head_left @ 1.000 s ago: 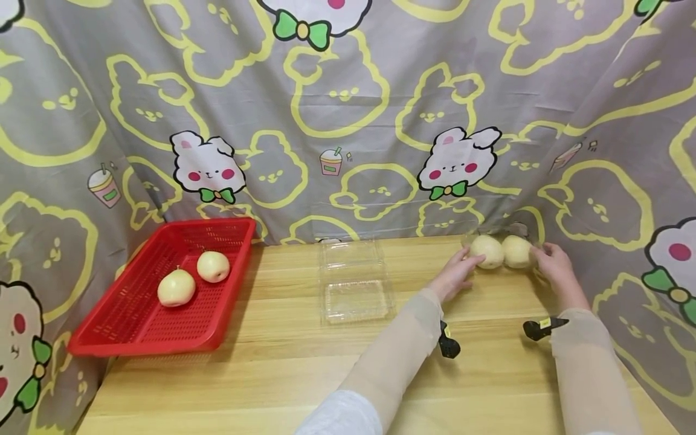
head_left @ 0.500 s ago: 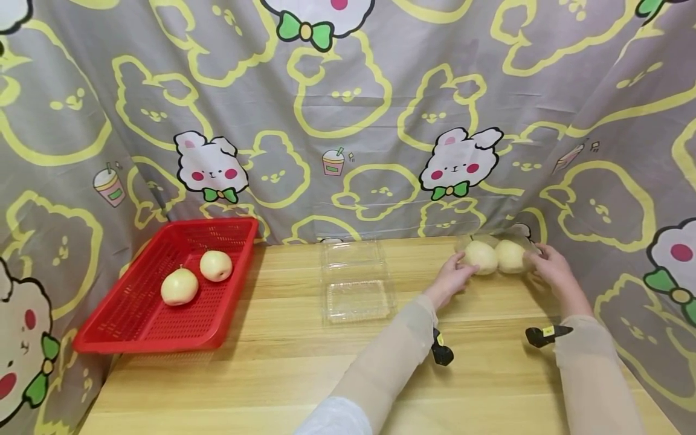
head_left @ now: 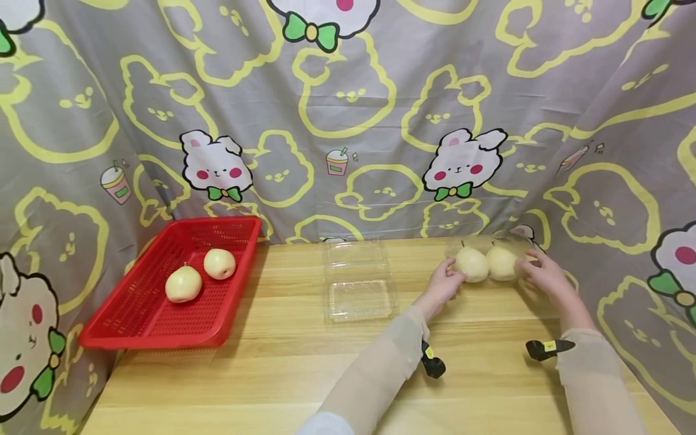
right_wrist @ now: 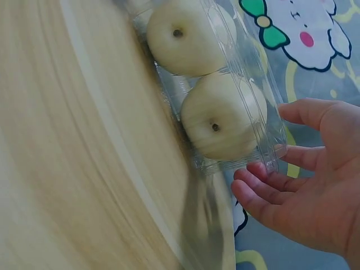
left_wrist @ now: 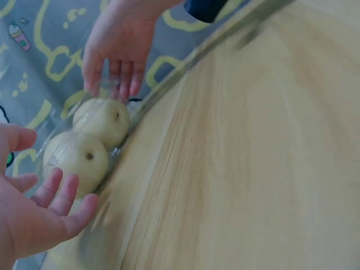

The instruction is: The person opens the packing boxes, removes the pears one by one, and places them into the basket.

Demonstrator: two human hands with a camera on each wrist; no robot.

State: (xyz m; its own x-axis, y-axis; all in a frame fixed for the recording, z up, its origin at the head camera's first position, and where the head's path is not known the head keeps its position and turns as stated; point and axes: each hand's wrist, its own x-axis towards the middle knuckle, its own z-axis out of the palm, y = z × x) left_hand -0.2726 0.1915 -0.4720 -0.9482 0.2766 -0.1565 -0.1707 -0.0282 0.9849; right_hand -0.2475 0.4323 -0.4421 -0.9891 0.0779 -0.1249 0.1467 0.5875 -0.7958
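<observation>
Two pale yellow pears point(head_left: 471, 264) sit side by side in a clear plastic box point(right_wrist: 256, 121) at the back right of the table. My left hand point(head_left: 441, 284) holds the box's left end, thumb and fingers spread around it. At the other end, my right hand point(head_left: 545, 278) grips the corner, its thumb point(right_wrist: 304, 112) at the upper edge and its fingers lower down. The right wrist view shows both pears through the plastic, their dark blossom ends facing out. In the left wrist view both hands frame the box.
A red plastic basket point(head_left: 217, 329) at the left holds two more pears point(head_left: 183, 284). An unfolded clear plastic box point(head_left: 361, 299) lies in the middle of the wooden table point(head_left: 261, 386). A patterned grey curtain point(head_left: 375, 139) hangs along the back and sides.
Both hands have brought the box with the two pears toward the front and a little left. The basket and the other clear box stay where they were on the table.
</observation>
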